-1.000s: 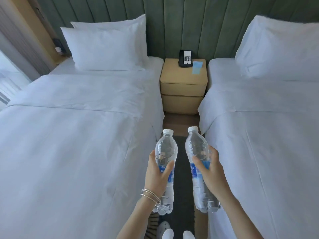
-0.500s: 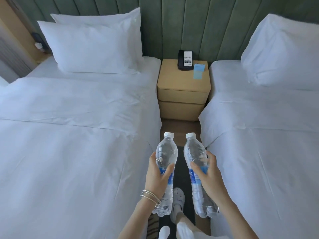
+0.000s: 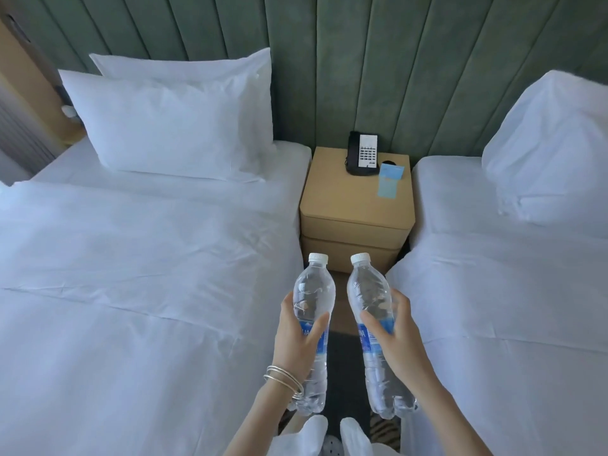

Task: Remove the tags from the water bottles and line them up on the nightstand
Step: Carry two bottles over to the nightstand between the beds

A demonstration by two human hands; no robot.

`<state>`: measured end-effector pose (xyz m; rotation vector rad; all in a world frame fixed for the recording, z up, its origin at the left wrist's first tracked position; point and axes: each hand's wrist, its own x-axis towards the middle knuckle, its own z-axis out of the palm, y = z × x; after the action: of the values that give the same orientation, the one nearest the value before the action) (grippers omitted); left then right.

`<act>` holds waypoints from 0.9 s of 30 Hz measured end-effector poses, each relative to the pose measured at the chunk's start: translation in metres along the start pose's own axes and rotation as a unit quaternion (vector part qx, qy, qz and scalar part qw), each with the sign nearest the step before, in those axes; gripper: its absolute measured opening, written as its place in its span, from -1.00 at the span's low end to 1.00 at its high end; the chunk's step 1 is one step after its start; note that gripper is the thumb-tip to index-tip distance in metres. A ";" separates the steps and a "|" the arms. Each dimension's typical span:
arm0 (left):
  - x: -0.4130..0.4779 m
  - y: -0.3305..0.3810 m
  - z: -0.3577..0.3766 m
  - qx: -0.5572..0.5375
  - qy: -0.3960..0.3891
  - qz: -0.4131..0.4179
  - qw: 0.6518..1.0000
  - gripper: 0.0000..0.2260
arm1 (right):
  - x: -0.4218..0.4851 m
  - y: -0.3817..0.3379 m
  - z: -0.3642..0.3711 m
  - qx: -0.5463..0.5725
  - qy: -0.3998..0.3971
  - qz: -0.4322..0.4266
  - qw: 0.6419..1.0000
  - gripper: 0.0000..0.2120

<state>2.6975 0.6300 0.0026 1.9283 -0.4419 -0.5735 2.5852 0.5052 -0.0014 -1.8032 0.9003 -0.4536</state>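
Head view: your left hand [image 3: 297, 337] grips the left bottle [image 3: 313, 291] around its middle, thumb across the front, the other fingers mostly hidden behind the plastic. Your right hand [image 3: 399, 340] grips the right bottle [image 3: 368, 291] the same way, with the fingertips curling round its far side. Both white caps are on. The blue label band on each bottle is partly covered by your thumb, so only a few letters show, and you cannot tell from here what is attached to either bottle. The left bottle's base is partly hidden by your wrist and its bangles [image 3: 283, 378].

Both bottles are in the air over the aisle, in front of the nightstand [image 3: 342, 199] and not on it. The left one is nearly upright; the right one leans, cap toward the left. The caps are near each other but apart, and they cover part of the lower drawer front.

On the nightstand top, the telephone [image 3: 363, 153] stands at the back edge and the blue card [image 3: 390, 181] lies just beside it, toward the right rear corner. Tan surface shows in front of them and to their left.

The aisle is narrow. The left bed [image 3: 131, 291] and the right bed [image 3: 510, 291] flank it, their sheets hanging close to your forearms. The nightstand fills the gap between the mattresses against the green headboard [image 3: 329, 60]. The right pillow [image 3: 552, 153] is cut off by the frame edge.
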 end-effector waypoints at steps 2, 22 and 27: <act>0.029 0.002 0.008 0.005 -0.006 -0.003 1.000 -0.47 | 0.028 0.004 0.001 0.000 0.000 0.014 1.000 -0.44; 0.408 0.075 0.079 0.002 -0.070 0.081 0.994 -0.49 | 0.374 -0.037 0.002 0.065 0.067 0.019 0.995 -0.52; 0.483 0.085 0.118 0.013 -0.085 0.094 0.992 -0.48 | 0.460 -0.019 -0.008 0.055 0.091 0.015 0.994 -0.43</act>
<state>3.0210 0.2479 -0.0556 1.8448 -0.7341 -0.6138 2.8856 0.1572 -0.0273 -1.6661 1.0070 -0.6445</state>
